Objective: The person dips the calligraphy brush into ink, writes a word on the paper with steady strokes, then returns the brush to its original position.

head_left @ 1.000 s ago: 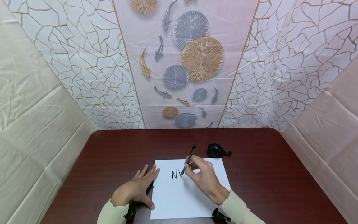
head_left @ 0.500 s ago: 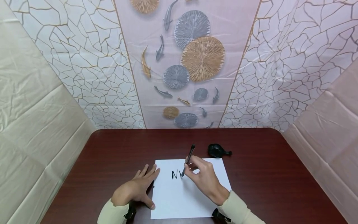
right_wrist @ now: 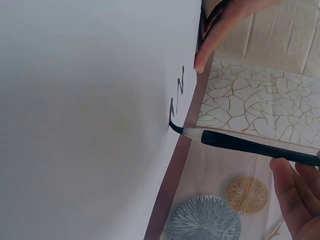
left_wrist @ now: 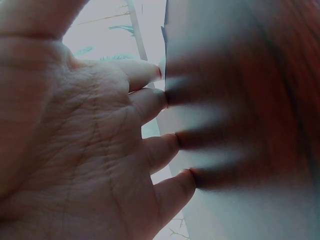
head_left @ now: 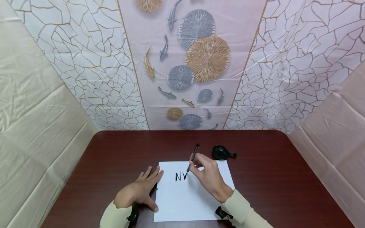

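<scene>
Red-brown table [head_left: 128,152] before a crackle-patterned drape [head_left: 99,63]. Left to right: left hand [head_left: 138,191], fingers spread, at the edge of a white sheet [head_left: 182,202]; brush [head_left: 195,150], tip down on the sheet, long axis slanting upward and rightward; right hand [head_left: 210,175], pinching the brush; black dish [head_left: 220,153].

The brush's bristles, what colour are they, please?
The bristles are black-tipped and otherwise white, clearest in the right wrist view.
</scene>
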The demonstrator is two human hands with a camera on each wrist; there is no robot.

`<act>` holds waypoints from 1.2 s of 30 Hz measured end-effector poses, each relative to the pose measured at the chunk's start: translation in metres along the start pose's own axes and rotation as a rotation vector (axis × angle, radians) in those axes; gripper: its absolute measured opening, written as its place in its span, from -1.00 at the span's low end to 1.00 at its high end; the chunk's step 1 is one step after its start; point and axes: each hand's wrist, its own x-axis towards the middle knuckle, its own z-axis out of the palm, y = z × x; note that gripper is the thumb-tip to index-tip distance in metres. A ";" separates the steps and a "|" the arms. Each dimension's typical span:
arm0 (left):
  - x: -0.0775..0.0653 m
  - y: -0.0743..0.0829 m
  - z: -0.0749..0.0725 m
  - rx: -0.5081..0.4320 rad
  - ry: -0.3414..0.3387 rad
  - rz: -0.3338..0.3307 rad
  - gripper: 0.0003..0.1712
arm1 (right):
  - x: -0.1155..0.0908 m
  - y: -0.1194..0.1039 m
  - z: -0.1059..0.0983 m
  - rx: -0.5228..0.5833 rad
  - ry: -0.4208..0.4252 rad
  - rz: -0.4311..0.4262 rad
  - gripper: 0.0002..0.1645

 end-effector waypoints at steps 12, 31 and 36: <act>-0.001 0.007 -0.002 0.015 -0.003 -0.013 0.60 | 0.005 0.001 -0.009 -0.028 0.072 -0.040 -0.77; -0.001 0.004 0.001 0.013 0.015 -0.020 0.60 | -0.006 -0.001 -0.015 -0.036 0.102 -0.036 -0.74; -0.003 0.008 -0.001 0.014 0.019 -0.029 0.60 | -0.010 0.000 -0.013 -0.037 0.103 -0.019 -0.74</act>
